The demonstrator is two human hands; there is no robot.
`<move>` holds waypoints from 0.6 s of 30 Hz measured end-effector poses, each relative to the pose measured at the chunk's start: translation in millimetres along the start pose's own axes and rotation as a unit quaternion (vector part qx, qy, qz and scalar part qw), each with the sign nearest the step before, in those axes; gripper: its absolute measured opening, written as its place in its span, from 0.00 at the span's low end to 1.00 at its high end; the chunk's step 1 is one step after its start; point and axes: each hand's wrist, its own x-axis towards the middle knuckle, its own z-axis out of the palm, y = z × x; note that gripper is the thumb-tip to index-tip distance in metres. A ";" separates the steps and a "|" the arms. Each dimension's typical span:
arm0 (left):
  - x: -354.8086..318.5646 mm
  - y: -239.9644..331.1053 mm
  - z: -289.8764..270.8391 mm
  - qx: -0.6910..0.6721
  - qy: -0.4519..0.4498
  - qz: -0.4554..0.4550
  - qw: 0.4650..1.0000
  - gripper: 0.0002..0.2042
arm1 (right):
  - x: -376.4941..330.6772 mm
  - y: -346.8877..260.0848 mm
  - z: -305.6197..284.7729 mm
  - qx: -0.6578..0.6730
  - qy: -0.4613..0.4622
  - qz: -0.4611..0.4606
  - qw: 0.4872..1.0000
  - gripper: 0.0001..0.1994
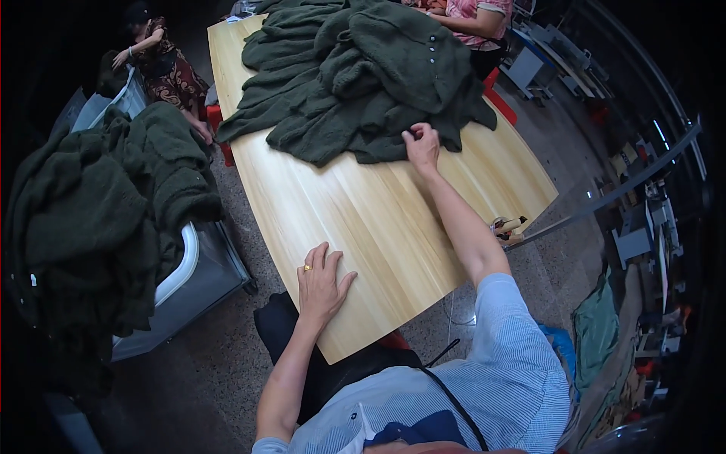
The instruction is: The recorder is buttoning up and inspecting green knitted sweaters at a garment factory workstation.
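Observation:
A pile of dark green fleece garments [325, 91] covers the far half of the pale wooden table [355, 219]. One garment on top shows a row of small light buttons. My right hand [423, 147] reaches out to the near edge of the pile, its fingers curled in a pinch on the green fleece; the fingertips are partly lost against the dark cloth. Palm down on the bare wood near the table's left edge, my left hand [321, 287] lies with its fingers spread, a ring on one finger, holding nothing.
Left of the table, a grey bin [185, 280] with a pale rim overflows with more green garments [83, 204]. A small holder with tools [510, 225] sits at the right edge. One person [162, 64] is at far left, another [476, 23] at the far end.

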 end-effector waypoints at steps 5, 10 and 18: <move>-6.0 -11.4 -4.1 0.025 0.014 -0.024 0.999 0.27 | 73.9 -14.0 -3.2 -0.164 -0.012 0.014 0.986 0.40; -1.4 -7.6 -1.3 -0.002 0.015 -0.005 1.000 0.28 | 134.5 29.7 -2.2 -0.221 -0.125 0.146 0.956 0.44; -1.8 -10.4 -4.2 0.017 -0.001 -0.019 1.000 0.29 | 136.5 33.2 3.7 -0.207 -0.041 0.061 0.976 0.24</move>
